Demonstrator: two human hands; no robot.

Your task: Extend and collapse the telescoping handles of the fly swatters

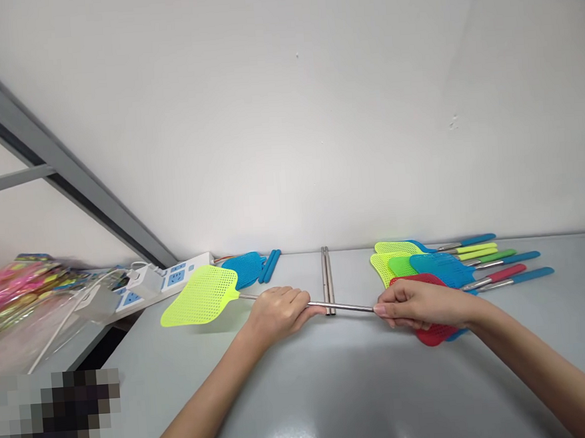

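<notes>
A fly swatter with a yellow-green perforated head [202, 297] and a thin metal rod is held level above the table. My left hand [279, 313] is closed around the rod not far from the head. At the rod's other end, the fingers of my right hand [419, 303] pinch the metal tip; a coloured grip does not show there. Behind and below my right hand lies a pile of fly swatters with blue [439, 269], red [437, 333] and green heads and coloured handles. Two bare metal rods [327, 276] lie side by side near the wall.
Two blue tube handles [270, 266] and a blue swatter head [244, 270] lie at the back left. Beside them sits a white power strip [176, 278] with plugs and cables. Plastic-wrapped items [22, 298] fill the far left. A white wall [315, 110] borders the grey table [305, 405].
</notes>
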